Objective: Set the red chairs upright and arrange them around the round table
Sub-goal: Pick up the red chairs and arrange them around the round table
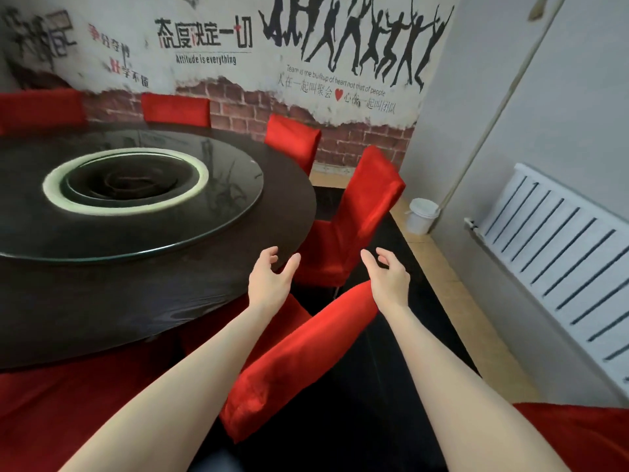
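Both hands are held out in front of the body, side by side and apart, with nothing in them. The left hand [270, 281] is seen over the near edge of the round table [102, 301]; its fingers [271, 255] are released and loosely bent, with the thumb spread. The right hand [389, 279] is held likewise, its fingers slack and grasping nothing. Its wrist is seen just above the upper end of the back of the nearest red chair [299, 362]; whether it touches the fabric cannot be told.

This chair is placed just beside the surface, below and between the forearms. Its back is seen running slantwise from lower left to upper right, and its seat is turned towards the rim. A second red chair [360, 212] is stood upright beyond the hands, at the right side of the surface. Three further red chairs are ranged round the far side, near the wall: one [292, 141], another [175, 109], and a third [41, 109] at the left edge.

A glass turntable [221, 212] is carried in the middle of the surface. A dark carpet [374, 403] is laid under the near chairs. A white bucket [420, 216] is set in the corner, and a white radiator [561, 260] is fixed to the right wall. The far wall is covered by a mural [340, 46] of brickwork, lettering and dark figures.
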The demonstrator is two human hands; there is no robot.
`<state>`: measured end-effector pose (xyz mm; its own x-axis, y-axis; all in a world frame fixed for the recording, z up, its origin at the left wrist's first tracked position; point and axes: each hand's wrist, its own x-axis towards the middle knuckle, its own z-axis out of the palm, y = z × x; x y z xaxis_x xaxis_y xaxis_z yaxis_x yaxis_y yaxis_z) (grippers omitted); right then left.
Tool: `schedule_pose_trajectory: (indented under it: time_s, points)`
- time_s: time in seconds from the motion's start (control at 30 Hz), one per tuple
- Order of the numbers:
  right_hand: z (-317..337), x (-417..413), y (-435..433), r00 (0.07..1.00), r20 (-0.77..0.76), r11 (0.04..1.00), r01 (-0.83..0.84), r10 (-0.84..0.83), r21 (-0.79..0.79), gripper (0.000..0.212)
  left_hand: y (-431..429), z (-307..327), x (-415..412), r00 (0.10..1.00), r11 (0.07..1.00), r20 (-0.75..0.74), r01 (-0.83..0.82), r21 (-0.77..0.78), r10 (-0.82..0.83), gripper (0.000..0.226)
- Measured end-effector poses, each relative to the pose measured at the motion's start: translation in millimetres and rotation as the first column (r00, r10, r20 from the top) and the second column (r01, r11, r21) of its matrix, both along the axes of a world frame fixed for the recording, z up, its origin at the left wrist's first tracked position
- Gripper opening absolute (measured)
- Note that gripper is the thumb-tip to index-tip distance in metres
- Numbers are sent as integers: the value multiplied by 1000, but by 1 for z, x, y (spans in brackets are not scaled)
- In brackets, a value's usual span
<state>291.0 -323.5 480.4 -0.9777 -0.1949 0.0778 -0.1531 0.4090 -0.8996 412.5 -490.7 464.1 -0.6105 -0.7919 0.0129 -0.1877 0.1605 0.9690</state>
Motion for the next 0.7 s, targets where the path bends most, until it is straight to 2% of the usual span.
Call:
schedule_pose_trajectory:
  time_s: [0.17,0.33,0.53,0.7]
  points:
    - [-5,-70,2,982,25,982,-187,187,38,56,23,-11,-34,979,978,27,-202,52,201,59]
    - [-14,-117,19,931,68,929,-363,359,67,57,62,-22,-45,912,908,53,-409,92,406,56]
    - [-36,-130,35,888,120,891,-452,444,50,58,97,-43,-17,820,819,135,-568,80,556,58]
    - [-56,-125,53,868,133,867,-491,479,84,59,125,-64,7,755,770,215,-637,20,619,59]
